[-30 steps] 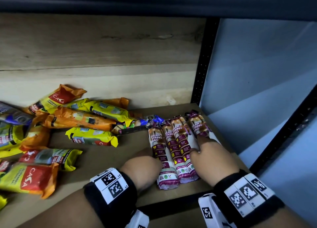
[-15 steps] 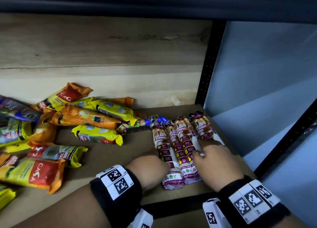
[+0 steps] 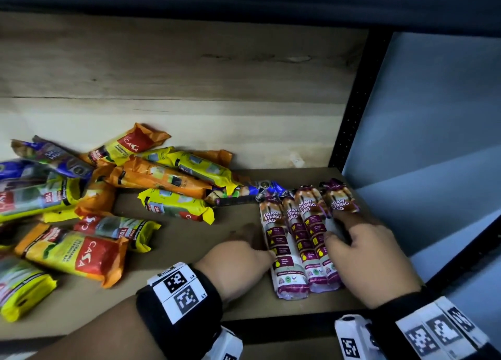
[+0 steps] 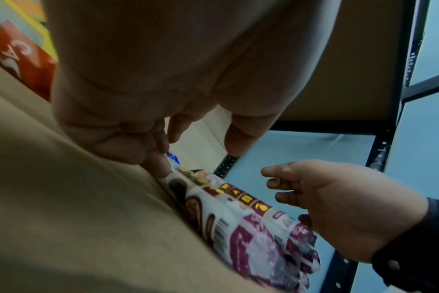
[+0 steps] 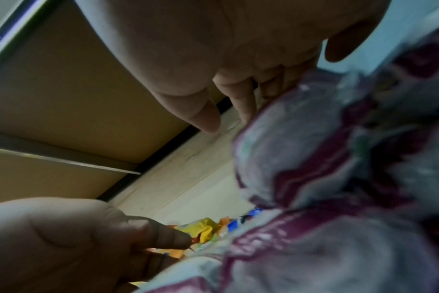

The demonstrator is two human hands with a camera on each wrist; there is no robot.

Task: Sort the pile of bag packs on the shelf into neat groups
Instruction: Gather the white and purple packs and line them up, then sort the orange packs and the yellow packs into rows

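Note:
Several maroon-and-white drawstring bag packs (image 3: 284, 267) lie side by side in a row at the right end of the shelf board (image 3: 189, 251). My left hand (image 3: 260, 251) touches the left side of the leftmost pack with loosely bent fingers, as the left wrist view shows (image 4: 196, 152). My right hand (image 3: 339, 229) rests on top of the right-hand packs with its fingers stretched forward, index finger on the rightmost one. In the right wrist view the fingers (image 5: 238, 107) lie along a blurred maroon pack (image 5: 313, 158). Neither hand grips anything.
A loose pile of yellow and orange packs (image 3: 151, 175) with some blue-purple ones (image 3: 54, 156) covers the left half of the shelf. One blue pack (image 3: 244, 194) lies just behind the row. A black upright post (image 3: 352, 102) and the shelf's front rail (image 3: 271, 330) bound the right end.
Both hands stay against the maroon row, with the right fingers reaching slightly further along the packs. The head view has shifted a little, and the packs have not visibly moved.

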